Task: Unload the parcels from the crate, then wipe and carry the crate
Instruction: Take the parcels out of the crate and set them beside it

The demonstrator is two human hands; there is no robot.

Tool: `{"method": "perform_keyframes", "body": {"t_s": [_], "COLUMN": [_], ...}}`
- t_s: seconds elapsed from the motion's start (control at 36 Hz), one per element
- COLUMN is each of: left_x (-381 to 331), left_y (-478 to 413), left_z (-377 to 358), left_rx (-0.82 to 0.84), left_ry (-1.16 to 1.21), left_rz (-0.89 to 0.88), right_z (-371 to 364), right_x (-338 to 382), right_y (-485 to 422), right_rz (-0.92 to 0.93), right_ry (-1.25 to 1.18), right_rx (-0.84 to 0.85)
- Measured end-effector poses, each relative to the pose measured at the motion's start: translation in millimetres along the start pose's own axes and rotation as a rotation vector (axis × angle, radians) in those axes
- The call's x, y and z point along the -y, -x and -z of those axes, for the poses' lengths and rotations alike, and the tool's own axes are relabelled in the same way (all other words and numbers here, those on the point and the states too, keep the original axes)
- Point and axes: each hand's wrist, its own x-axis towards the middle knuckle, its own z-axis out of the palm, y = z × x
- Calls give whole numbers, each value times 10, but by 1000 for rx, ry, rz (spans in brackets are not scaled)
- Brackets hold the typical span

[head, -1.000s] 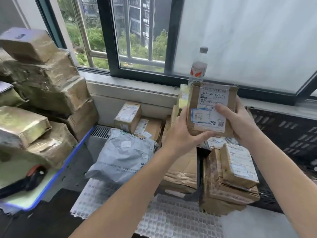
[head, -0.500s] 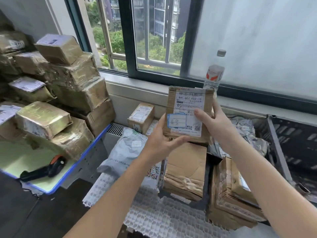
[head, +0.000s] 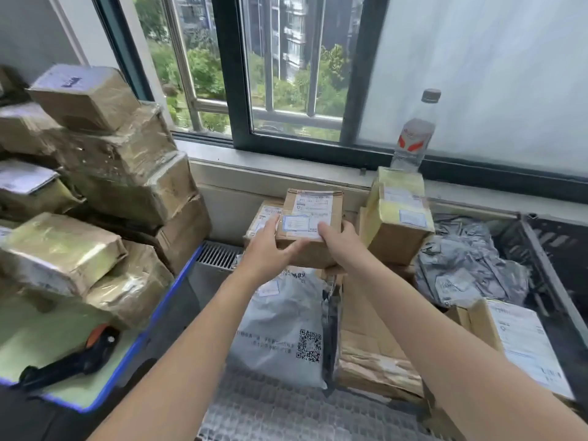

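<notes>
your left grip (head: 267, 249) and right grip (head: 342, 245) both clasp the small brown cardboard parcel with a white label (head: 310, 222), held below and left of the clear plastic water bottle (head: 413, 138). it looks light and stiff, though its taped faces may be slick; grasp with thumbs on top, fingers under the 2 side edges.

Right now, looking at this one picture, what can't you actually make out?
All from the head view:
- Label print on the held small box: too blurred to read.
- Brown box behind it: mostly hidden by the small box.
- Black crate: cut off by the right edge; its floor is covered by grey bags.
- Whether the small box rests on anything: its underside faces away.
</notes>
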Motion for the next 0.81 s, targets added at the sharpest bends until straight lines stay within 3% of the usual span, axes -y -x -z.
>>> {"method": "perform_keyframes", "body": {"t_s": [0.11, 0.25, 0.47, 0.81], "left_x": [252, 531, 769, 769], "left_y": [-448, -775, -906, -859], "left_z": [2, -74, -76, 6], "left_rx": [15, 163, 201, 260], "left_ry": [-285, -581, -567, -580], "left_rz": [-40, -22, -53, -51], "right_z": [-208, -414, -650, -610], "right_x": [17, -70, -278, -280], "right_y": [-331, -671, -927, -868], "right_rz": [-140, -259, -318, -135], "right_ry": [51, 87, 161, 420], "right_rx": [-70, -130, -200, -165]}}
